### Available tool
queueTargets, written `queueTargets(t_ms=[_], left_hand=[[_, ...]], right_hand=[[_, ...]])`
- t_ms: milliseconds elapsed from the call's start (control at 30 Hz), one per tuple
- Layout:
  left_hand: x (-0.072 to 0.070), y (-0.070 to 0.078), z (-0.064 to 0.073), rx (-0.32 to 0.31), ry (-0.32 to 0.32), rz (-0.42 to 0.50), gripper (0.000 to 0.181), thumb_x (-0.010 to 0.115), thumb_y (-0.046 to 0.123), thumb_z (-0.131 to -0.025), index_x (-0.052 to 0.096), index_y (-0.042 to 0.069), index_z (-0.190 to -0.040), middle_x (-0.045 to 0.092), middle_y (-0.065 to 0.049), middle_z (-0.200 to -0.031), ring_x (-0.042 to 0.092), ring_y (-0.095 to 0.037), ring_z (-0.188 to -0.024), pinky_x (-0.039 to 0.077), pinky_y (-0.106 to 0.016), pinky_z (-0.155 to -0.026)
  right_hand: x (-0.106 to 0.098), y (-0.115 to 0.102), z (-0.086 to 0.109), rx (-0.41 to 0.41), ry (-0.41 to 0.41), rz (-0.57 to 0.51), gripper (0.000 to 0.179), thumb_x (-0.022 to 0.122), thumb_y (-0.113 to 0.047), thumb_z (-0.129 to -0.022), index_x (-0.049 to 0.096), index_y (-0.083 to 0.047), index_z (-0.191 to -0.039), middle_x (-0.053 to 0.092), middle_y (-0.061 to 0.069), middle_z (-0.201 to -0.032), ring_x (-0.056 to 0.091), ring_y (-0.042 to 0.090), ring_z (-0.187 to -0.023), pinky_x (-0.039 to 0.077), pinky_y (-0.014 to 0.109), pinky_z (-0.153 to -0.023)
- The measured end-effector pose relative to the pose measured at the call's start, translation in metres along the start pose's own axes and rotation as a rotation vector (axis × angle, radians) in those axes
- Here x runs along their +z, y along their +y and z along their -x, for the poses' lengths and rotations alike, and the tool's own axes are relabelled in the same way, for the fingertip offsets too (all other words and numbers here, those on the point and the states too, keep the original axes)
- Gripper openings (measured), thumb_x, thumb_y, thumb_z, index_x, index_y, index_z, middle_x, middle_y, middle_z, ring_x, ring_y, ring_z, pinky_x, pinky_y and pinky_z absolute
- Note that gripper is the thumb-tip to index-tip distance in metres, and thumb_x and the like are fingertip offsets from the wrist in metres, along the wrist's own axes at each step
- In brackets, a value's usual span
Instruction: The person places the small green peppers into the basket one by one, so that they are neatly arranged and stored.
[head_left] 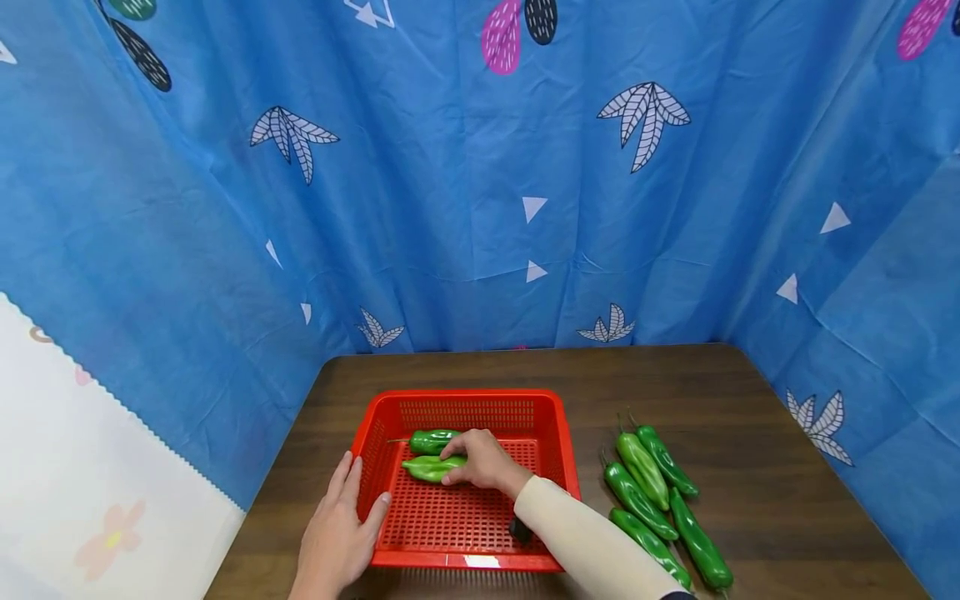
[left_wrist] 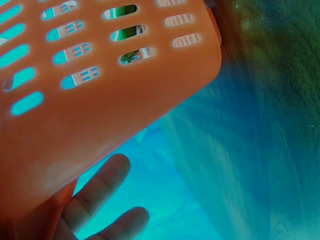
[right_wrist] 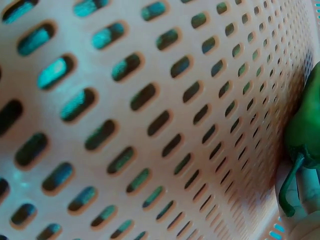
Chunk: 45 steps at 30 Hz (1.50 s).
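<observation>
A red perforated plastic basket [head_left: 420,521] stands on the brown table. Inside it, my right hand [head_left: 480,462] grips a light green pepper [head_left: 427,469] between thumb and fingers, low over the basket floor. Just behind lies a darker green pepper [head_left: 431,441] with a long stem. In the right wrist view, a green pepper [right_wrist: 306,122] with a curved stem shows against the fingers at the right edge. My left hand [head_left: 337,533] rests at the basket's left rim, its fingers extended and thumb apart. Two straight fingers of it show past the basket wall [left_wrist: 115,115] in the left wrist view.
To the right of the basket several green peppers [head_left: 641,467] lie loosely grouped on the table [head_left: 780,508]. A blue patterned curtain [head_left: 465,208] hangs behind the table and along its sides. A small black device [head_left: 519,530] sits under the right wrist.
</observation>
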<state>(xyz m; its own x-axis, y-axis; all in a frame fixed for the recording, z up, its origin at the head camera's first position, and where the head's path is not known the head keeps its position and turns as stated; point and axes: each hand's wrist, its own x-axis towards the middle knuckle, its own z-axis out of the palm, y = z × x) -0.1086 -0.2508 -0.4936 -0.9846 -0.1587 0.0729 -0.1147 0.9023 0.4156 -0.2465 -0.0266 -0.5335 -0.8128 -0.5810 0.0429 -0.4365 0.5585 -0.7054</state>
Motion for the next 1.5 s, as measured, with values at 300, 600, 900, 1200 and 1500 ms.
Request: queueTargets(t_ms=[300, 600, 900, 1200, 1500], left_hand=[[0.001, 0.0, 0.001, -0.014, -0.022, 0.014, 0.086, 0.046, 0.061, -0.099, 0.026, 0.002, -0.159, 0.017, -0.015, -0.168, 0.039, -0.047, -0.142, 0.039, -0.065, -0.108], [0.003, 0.0, 0.0, -0.018, -0.014, 0.018, 0.084, 0.05, 0.058, -0.099, 0.026, 0.003, -0.159, 0.017, -0.014, -0.168, 0.039, -0.046, -0.143, 0.04, -0.065, -0.107], [0.005, 0.001, 0.0, -0.023, -0.017, 0.009, 0.083, 0.054, 0.052, -0.098, 0.025, 0.004, -0.159, 0.018, -0.014, -0.167, 0.044, -0.046, -0.139, 0.043, -0.065, -0.104], [0.006, -0.002, 0.001, -0.037, -0.038, 0.004, 0.088, 0.047, 0.065, -0.097, 0.027, 0.005, -0.159, 0.019, -0.015, -0.167, 0.044, -0.047, -0.139, 0.043, -0.066, -0.102], [0.003, -0.003, -0.001, -0.044, -0.039, -0.006, 0.085, 0.053, 0.058, -0.098, 0.026, 0.005, -0.159, 0.018, -0.016, -0.167, 0.044, -0.05, -0.136, 0.042, -0.068, -0.101]], right_hand=[[0.001, 0.0, 0.002, -0.027, 0.004, 0.021, 0.029, 0.09, -0.03, -0.075, 0.079, -0.024, -0.102, 0.077, -0.008, -0.105, 0.067, 0.006, -0.101, 0.053, 0.022, -0.087], [-0.002, -0.003, 0.004, -0.017, -0.001, 0.005, 0.029, 0.089, -0.029, -0.076, 0.079, -0.023, -0.102, 0.076, -0.01, -0.104, 0.067, 0.006, -0.1, 0.054, 0.022, -0.086], [-0.003, -0.001, 0.006, -0.011, 0.031, -0.109, 0.036, 0.089, -0.026, -0.076, 0.078, -0.012, -0.107, 0.077, 0.001, -0.103, 0.071, 0.012, -0.089, 0.056, 0.021, -0.075], [-0.002, -0.002, 0.008, 0.005, 0.067, -0.181, 0.028, 0.085, -0.025, -0.081, 0.078, -0.012, -0.105, 0.077, 0.001, -0.1, 0.068, 0.006, -0.084, 0.056, 0.021, -0.073], [-0.013, -0.018, 0.004, 0.011, 0.179, -0.32, 0.023, 0.075, -0.032, -0.091, 0.077, -0.015, -0.107, 0.074, -0.007, -0.1, 0.067, 0.008, -0.081, 0.055, 0.023, -0.07]])
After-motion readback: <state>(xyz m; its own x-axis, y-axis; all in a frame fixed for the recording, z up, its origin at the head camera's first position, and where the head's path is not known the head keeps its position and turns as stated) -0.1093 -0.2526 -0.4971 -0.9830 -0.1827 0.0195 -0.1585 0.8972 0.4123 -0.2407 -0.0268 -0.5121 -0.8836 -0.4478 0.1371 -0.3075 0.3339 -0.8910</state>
